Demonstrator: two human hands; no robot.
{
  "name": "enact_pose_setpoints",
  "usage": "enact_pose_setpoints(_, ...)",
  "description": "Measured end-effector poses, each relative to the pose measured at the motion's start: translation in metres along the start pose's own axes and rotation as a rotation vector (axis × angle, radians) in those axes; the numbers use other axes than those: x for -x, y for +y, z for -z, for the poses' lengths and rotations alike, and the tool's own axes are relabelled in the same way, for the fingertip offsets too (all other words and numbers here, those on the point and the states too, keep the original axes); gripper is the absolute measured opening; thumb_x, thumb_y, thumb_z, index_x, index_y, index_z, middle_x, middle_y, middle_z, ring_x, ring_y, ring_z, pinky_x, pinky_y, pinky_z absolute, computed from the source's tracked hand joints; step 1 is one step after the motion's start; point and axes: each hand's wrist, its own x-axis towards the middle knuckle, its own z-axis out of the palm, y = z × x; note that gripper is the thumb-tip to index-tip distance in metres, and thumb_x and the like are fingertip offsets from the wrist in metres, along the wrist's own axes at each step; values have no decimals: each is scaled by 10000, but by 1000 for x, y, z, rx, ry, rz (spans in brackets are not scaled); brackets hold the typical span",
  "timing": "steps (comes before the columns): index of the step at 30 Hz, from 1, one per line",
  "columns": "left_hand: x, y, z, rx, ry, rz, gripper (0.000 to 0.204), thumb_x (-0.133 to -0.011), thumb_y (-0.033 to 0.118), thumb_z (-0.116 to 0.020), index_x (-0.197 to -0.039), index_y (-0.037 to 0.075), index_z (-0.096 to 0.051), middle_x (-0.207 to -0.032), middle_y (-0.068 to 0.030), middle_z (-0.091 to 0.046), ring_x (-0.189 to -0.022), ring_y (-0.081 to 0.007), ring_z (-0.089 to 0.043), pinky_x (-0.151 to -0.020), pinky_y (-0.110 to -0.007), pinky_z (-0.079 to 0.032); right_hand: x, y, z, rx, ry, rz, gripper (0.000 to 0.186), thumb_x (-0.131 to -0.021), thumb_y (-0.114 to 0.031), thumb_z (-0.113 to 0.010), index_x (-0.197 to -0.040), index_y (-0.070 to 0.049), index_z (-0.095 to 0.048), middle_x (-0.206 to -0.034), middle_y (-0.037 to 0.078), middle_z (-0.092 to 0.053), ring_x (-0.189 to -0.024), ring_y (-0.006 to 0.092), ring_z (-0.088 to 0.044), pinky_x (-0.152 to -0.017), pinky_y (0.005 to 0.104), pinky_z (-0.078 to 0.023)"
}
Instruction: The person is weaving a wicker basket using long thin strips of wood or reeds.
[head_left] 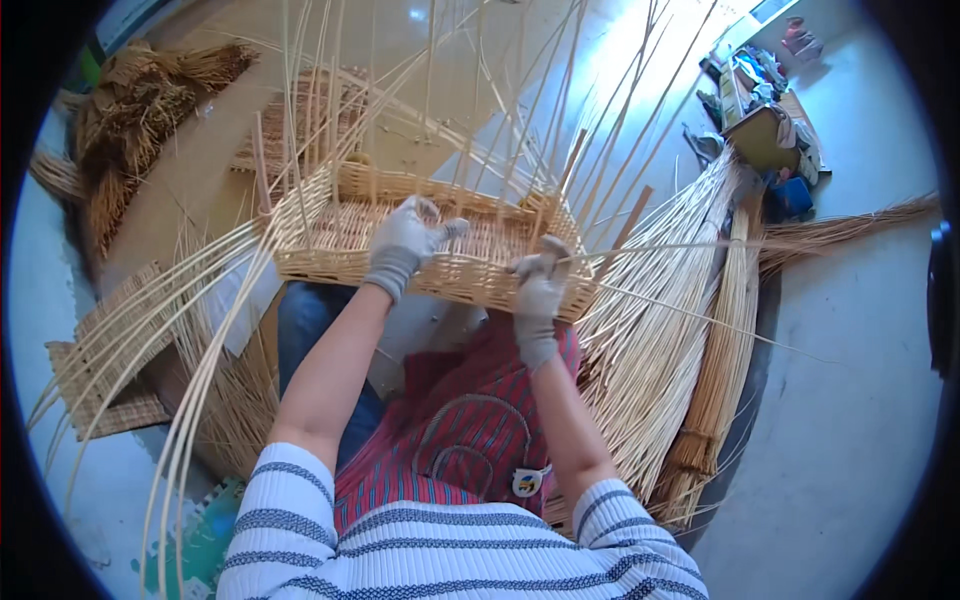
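Neatly rectangular woven basket (465,282) (pale, shallow)

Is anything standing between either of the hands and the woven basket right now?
Nothing visible does. The gloved left hand is over the front rim of the basket, and the gloved right hand is at its front wall, toward the right end. Thin upright rods rise beyond them.
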Motion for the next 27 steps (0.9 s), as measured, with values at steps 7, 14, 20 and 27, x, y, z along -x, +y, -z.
enact_pose_setpoints(7, 28, 12, 3, 464, 334, -298, 252, -938, 193, -646, -1142, 60, -583, -896, -120, -684, -779, -221, -687, -669, -334, -530, -4, -52, 44, 178, 234, -159, 138, -999, -133, -547, -1121, -89, -498, -877, 94, -701, -751, 122, -651, -547, 206, -444)
enact_pose_setpoints(14, 43, 33, -83, 17, -247, -15, 374, -937, 456, -566, -1000, 90, -615, -936, -201, -683, -904, -387, -652, -791, -476, -505, -56, -76, -7, 1036, -101, 266, 527, -951, -101, -554, -1443, -148, -371, -1075, 132, -700, -810, 218, -681, -670, 335, -550)
enact_pose_setpoints(20, 34, 33, -74, 93, -285, 13, 331, -913, 425, -638, -953, 97, -637, -858, -168, -691, -819, -351, -669, -739, -435, -507, -84, -65, 36, 481, -81, 398, 561, -971, -75, -488, -1481, -113, -255, -899, 124, -676, -734, 172, -639, -652, 337, -546)
enact_pose_setpoints(27, 59, 74, -80, 323, 456, -530, 277, -959, 199, -590, -1201, 78, -527, -908, -139, -678, -800, -337, -680, -680, -473, -515, 3, -98, 188, 185, 296, -163, 202, -1012, -198, -556, -1173, -84, -513, -1012, 81, -699, -933, 171, -698, -523, 209, -492)
